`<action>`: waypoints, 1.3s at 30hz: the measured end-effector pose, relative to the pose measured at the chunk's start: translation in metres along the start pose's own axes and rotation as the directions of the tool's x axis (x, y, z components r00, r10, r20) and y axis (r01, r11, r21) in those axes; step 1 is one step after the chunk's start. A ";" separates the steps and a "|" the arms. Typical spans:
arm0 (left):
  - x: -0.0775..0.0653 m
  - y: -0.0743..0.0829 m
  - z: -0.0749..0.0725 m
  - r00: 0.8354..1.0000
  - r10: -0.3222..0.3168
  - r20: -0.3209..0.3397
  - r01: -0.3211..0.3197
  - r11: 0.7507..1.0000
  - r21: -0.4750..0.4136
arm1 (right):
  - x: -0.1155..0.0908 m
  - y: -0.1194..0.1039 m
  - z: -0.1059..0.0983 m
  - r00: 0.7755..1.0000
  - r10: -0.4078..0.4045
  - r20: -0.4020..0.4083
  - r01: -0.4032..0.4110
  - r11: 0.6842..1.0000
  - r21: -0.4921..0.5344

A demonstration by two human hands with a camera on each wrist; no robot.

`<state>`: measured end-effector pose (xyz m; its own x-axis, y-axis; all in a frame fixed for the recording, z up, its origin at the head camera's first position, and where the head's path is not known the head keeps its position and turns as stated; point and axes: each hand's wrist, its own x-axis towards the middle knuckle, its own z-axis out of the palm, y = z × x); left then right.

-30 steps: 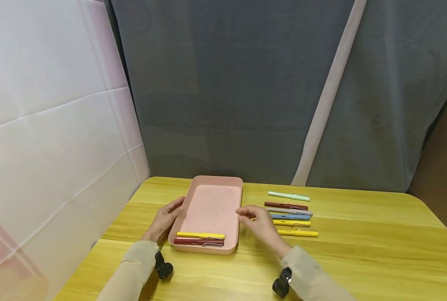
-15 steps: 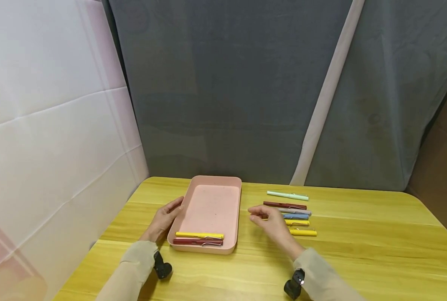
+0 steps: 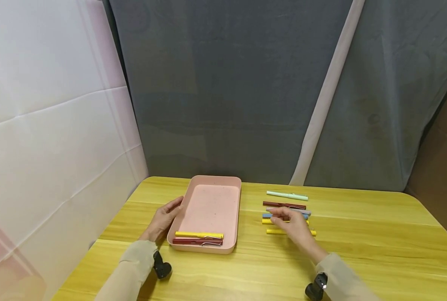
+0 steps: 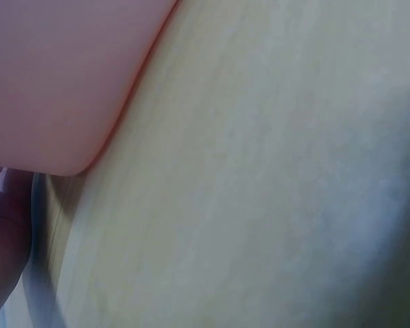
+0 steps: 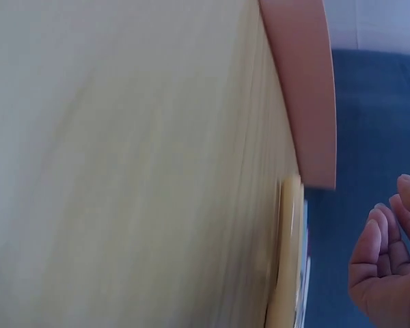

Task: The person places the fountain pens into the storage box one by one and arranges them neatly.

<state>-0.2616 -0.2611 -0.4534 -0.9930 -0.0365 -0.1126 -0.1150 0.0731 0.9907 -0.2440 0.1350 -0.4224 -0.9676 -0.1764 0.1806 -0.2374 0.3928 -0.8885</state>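
A pink tray (image 3: 212,209) stands left of centre in the head view, with a yellow pen (image 3: 199,235) and a dark red pen (image 3: 197,241) lying along its near end. My left hand (image 3: 164,219) rests against the tray's left side, thumb right at the rim. Over the pens on the table is my right hand (image 3: 293,225), its fingers loosely bent and nothing held between thumb and fingertips. Beneath it lie a grey pen (image 3: 304,212), a blue pen (image 3: 266,216), a yellow pen (image 3: 267,221) and a nearer yellow pen (image 3: 276,231), all partly hidden.
Behind the right hand lie another dark red pen (image 3: 283,205) and a pale green pen (image 3: 287,195). A grey curtain (image 3: 216,92) hangs at the wooden table's (image 3: 377,234) back edge. On the left stands a white cloth wall (image 3: 58,125).
My right hand has moved rightward from the tray's right rim to over the pens. The left hand, the tray and the pens have stayed in place.
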 end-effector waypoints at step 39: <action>-0.002 -0.002 0.001 0.999 0.031 -0.006 -0.031 1.000 -0.003 | -0.025 0.043 -0.077 1.000 0.003 -0.017 -0.007 0.956 -0.294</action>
<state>-0.2596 -0.2598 -0.4552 -0.9959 -0.0406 -0.0809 -0.0837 0.0708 0.9940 -0.2370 0.2263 -0.4327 -0.9695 -0.1602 0.1854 -0.2450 0.6422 -0.7263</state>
